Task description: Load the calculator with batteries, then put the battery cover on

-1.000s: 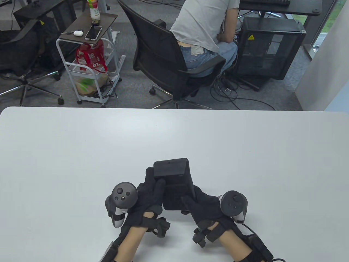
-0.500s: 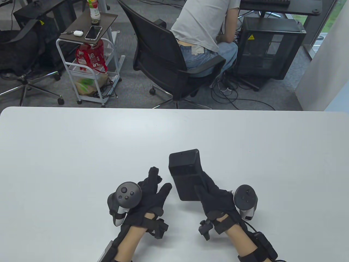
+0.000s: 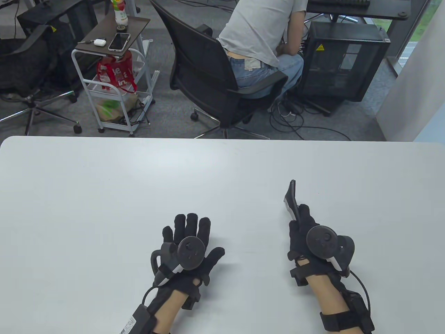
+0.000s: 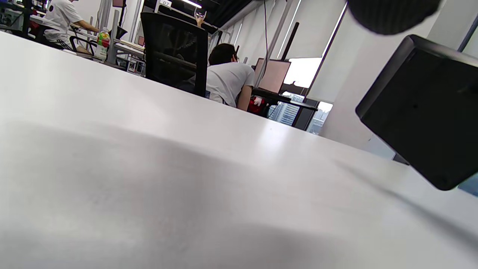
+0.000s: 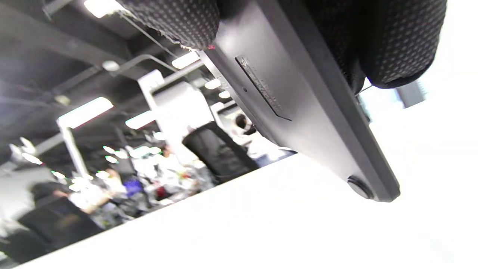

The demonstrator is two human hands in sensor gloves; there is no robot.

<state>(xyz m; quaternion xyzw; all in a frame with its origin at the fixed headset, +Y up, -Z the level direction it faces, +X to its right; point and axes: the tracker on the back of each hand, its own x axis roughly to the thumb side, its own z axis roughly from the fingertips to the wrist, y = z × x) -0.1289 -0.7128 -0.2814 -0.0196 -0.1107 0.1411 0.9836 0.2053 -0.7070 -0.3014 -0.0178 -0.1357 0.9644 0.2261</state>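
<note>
My right hand (image 3: 304, 226) grips the black calculator (image 3: 291, 199) and holds it on edge above the white table (image 3: 104, 195), right of centre. In the right wrist view the calculator's back (image 5: 298, 108) shows a ribbed cover latch and a round foot, with my gloved fingers (image 5: 403, 41) wrapped around it. The left wrist view shows the calculator's dark back (image 4: 422, 112) tilted above the table. My left hand (image 3: 189, 236) lies flat on the table, palm down, fingers spread, holding nothing. No loose batteries or separate cover are in view.
The table's far edge (image 3: 222, 138) runs across the middle of the table view. Beyond it are an office chair (image 3: 208, 80) with a seated person, a white cart (image 3: 111, 69) and a computer case (image 3: 342, 62).
My left hand let go of the calculator and now lies flat on the table. My right hand carried the calculator to the right and turned it from back-up to standing on edge.
</note>
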